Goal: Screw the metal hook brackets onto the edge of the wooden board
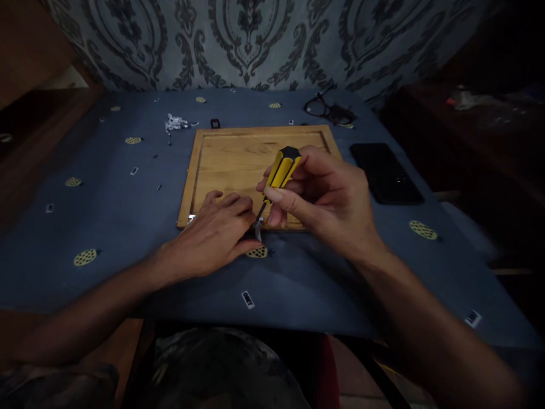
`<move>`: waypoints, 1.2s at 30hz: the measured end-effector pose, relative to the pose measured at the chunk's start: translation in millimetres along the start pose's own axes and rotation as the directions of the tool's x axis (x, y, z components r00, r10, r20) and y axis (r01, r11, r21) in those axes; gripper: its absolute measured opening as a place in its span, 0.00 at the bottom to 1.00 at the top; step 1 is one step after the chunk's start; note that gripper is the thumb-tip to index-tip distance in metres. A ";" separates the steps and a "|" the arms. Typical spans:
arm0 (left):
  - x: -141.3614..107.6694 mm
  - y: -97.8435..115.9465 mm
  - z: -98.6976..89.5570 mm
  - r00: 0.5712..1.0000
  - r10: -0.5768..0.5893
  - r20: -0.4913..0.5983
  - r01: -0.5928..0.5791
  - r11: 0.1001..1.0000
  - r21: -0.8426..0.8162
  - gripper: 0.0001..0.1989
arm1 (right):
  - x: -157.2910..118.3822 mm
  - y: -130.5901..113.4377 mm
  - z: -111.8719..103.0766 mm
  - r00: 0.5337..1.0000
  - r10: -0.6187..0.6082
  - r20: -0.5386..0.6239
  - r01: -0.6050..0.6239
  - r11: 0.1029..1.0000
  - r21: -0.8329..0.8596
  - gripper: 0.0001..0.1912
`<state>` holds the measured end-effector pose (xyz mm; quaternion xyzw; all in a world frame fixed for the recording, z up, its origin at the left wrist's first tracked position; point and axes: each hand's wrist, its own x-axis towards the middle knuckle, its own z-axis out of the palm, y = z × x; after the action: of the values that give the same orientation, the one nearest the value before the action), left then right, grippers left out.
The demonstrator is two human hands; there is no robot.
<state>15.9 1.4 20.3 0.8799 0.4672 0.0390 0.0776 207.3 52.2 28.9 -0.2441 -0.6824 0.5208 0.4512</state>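
Read as a clock centred on the board, twelve at the far edge, from my remote seat. Wooden board (pixel 230 159): flat on the blue tablecloth (pixel 123 227). Small metal piece (pixel 258 229): six o'clock, at the board's near edge; whether it touches the wood, I cannot tell. Left hand (pixel 217 230): seven o'clock, thumb and forefinger pinching the metal piece, other fingers curled over the board. Right hand (pixel 336 199): four o'clock, fingers and thumb closed round the yellow-and-black screwdriver (pixel 282 168), which slants with its tip down at the metal piece. Metal parts (pixel 175 122): a loose cluster at ten. Small dark frame (pixel 215 123): eleven. Glasses (pixel 327 109): between one and two. Phone (pixel 385 173): three. Loose bit (pixel 159 186): nine, on the cloth. Hazards, as I judge them: the tip could slip and jab the left thumb if pressed off line, since flesh sits just beside it; the piece could twist free if the pinch slackens; dim light and covering fingers could hide a poor seating; a tug on the cloth could scatter the loose bit and the metal parts.
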 end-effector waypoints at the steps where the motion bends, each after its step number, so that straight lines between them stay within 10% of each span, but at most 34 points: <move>1: -0.1 0.3 -0.6 1.000 -0.001 0.005 0.001 1.000 -0.002 0.17 | 0.5 0.1 -0.4 1.000 0.000 0.006 0.000 1.000 0.000 0.15; 36: -1.8 -3.2 2.5 0.998 0.034 -0.050 -0.034 0.999 0.012 0.16 | -4.0 -3.0 -4.6 0.994 -0.067 -0.082 0.052 0.983 -0.175 0.13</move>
<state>12.7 1.4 17.3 0.8869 0.4541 0.0598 0.0603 213.6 50.1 30.4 -0.2841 -0.7116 0.4348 0.4732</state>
